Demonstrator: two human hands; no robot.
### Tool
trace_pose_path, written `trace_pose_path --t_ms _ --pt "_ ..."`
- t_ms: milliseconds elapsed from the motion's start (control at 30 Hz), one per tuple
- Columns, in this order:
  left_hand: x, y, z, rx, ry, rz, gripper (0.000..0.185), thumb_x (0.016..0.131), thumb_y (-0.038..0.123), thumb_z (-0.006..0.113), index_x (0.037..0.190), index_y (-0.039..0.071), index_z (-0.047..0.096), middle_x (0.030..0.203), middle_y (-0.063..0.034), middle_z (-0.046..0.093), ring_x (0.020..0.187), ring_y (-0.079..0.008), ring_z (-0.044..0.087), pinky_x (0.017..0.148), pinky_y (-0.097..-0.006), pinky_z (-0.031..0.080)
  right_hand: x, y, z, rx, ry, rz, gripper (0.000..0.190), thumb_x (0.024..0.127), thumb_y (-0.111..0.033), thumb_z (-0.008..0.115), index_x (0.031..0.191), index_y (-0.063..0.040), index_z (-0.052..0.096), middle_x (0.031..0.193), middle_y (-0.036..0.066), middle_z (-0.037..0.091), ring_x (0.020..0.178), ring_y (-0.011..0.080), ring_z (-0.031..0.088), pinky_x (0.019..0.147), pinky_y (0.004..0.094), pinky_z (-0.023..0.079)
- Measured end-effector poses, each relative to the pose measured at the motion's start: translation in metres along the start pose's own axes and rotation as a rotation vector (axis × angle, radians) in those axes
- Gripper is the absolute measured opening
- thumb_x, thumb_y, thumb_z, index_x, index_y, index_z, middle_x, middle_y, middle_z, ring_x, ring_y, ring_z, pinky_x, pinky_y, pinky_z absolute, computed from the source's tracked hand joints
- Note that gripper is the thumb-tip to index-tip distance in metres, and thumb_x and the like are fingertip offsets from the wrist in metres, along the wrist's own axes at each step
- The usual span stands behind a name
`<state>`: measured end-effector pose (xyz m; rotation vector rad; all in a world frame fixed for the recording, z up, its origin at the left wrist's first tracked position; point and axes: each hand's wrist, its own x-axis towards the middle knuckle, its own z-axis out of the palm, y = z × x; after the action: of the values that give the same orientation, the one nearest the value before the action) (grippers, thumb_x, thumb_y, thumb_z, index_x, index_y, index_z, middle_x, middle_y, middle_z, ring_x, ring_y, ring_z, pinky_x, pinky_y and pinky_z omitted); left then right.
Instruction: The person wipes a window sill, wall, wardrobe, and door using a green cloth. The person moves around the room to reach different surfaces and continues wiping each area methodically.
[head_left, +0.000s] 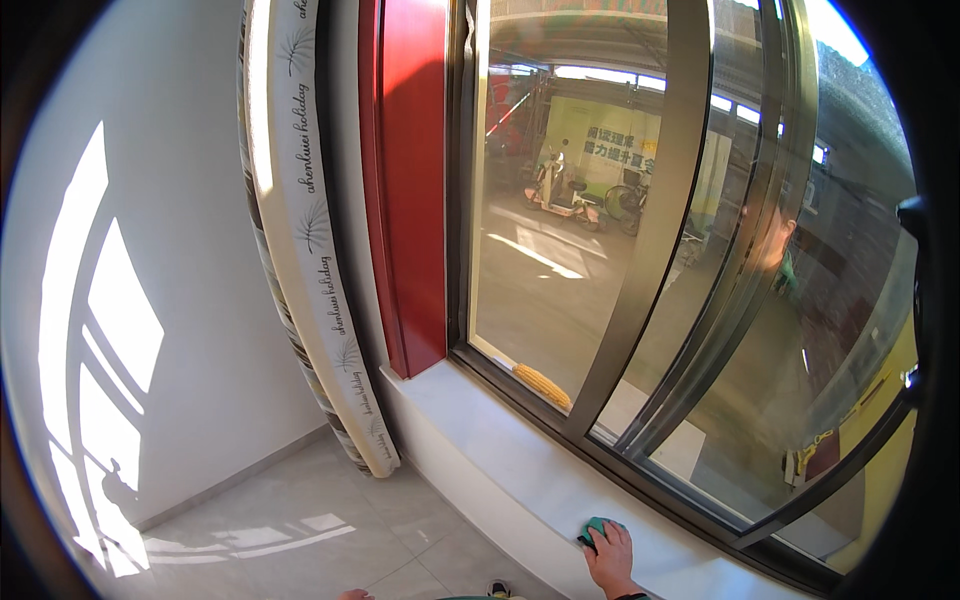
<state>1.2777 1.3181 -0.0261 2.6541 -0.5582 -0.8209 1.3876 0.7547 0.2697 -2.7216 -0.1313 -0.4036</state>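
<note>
My right hand (611, 559) presses a crumpled green cloth (600, 527) onto the white windowsill (517, 480), near the sill's room-side edge. The fingers are bent over the cloth, and a dark cuff shows at the wrist. At the bottom edge of the view, only a small part of my left hand (355, 594) shows, low over the floor and away from the sill; its fingers are mostly cut off by the picture's rim. Above the sill stands a sliding window with a dark metal frame (577, 424).
A tall rolled mattress or mat (330, 300) with printed script leans in the corner beside a red post (414, 187). Corn cobs (541, 386) lie beyond the glass. A shoe (498, 589) stands on the grey tiled floor (390, 536). A scooter (562, 191) is visible through the window.
</note>
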Motion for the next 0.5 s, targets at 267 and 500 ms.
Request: trace_pose_path --t_ms 267,500 --pt "0.016 -0.014 -0.009 0.002 0.001 0.068 0.045 0.085 0.024 0.049 0.126 0.007 0.051 0.125 -0.022 0.051 0.119 -0.0416 0.046 0.097 -0.0537 0.038 -0.056 0.093 -0.042 -0.176 0.229 0.457 0.038 0.079 -0.014 0.064 0.115 -0.001 0.058 0.127 0.022 0.048 0.12 0.0403 0.042 0.103 0.0493 0.032" --pt "0.005 0.001 -0.027 0.094 -0.007 0.031 0.046 0.085 0.03 0.05 0.126 0.008 0.051 0.124 -0.0197 0.053 0.12 -0.039 0.046 0.099 -0.0514 0.037 -0.056 0.105 -0.05 -0.331 0.377 0.525 0.031 0.086 -0.023 0.059 0.109 -0.002 0.062 0.114 0.022 0.057 0.104 0.0395 0.051 0.09 0.0493 0.041"
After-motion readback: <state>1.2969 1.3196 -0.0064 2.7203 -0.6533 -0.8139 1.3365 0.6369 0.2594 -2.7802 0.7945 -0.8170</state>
